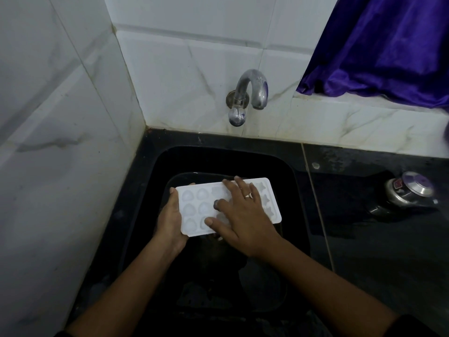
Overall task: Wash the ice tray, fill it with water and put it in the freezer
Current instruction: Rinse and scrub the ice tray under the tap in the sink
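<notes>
Both forearms reach in from the bottom edge toward the sink [295,215]. The left hand [170,222] grips the tray [192,210] by its left short end, fingers wrapped under and round the rim with fingertips showing at the far corner. The right hand [243,215] lies flat on top with fingers spread and straight. Their tips press into the moulded cups, and it clasps nothing. A ring shows on one finger.

The tray is held low over the black basin, roughly level, with its cups facing up and its right end tipped slightly away. Whether it touches anything beneath cannot be told, because the basin is too dark.

It looks like thin white plastic, so it should be light and a little flexible, likely to twist if held by one corner. Wet, it will probably be slippery. Once filled it will be heavier and will spill at any tilt, so the short ends, one in each hand, look like the safest places to hold it.

The tap [252,91] juts from the tiled wall behind the basin, and no stream is visible. On the dark counter [364,251] to the right, well apart from the tray, sits a steel pot [410,193]. A purple curtain [388,45] hangs above it.
</notes>
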### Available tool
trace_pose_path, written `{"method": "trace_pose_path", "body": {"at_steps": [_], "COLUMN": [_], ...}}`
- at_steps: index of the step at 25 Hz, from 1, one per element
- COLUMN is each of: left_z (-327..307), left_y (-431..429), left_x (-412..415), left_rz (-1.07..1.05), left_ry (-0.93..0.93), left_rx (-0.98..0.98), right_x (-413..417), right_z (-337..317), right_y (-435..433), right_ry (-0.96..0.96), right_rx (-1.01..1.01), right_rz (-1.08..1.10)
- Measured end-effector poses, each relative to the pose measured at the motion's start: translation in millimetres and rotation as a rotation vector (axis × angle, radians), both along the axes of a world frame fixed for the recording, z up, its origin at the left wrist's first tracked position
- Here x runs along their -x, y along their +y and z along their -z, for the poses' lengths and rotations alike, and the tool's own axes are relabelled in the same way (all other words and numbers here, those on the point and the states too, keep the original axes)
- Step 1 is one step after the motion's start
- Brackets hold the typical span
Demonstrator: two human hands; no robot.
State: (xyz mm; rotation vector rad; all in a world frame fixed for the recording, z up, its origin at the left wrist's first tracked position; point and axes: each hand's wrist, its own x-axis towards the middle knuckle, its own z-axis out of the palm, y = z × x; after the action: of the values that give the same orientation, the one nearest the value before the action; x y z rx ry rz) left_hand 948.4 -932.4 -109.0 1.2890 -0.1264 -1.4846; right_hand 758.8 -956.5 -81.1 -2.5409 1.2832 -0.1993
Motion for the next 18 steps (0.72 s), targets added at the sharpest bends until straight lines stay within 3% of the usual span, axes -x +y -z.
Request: {"method": "trace_pose_path", "body": {"at_steps": [11, 15, 18], "left_z": [3, 3, 1], "left_y": [3, 2, 1], "left_x": [0, 8, 2], "left_rz": [0.004, 0.002, -0.033], "left_ry": [-0.023, -0.014, -0.021], "left_rx": [-0.007, -0.029, -0.027], "right_x": [3, -8, -1], "right_z": [0, -8, -4], "right_y": [-1, -9, -5], "right_ry": [-0.05, 0.098, 0.103], "right_rx": [-0.01, 0.116, 0.04], "right_rz": [-0.006, 0.015, -0.09]}}
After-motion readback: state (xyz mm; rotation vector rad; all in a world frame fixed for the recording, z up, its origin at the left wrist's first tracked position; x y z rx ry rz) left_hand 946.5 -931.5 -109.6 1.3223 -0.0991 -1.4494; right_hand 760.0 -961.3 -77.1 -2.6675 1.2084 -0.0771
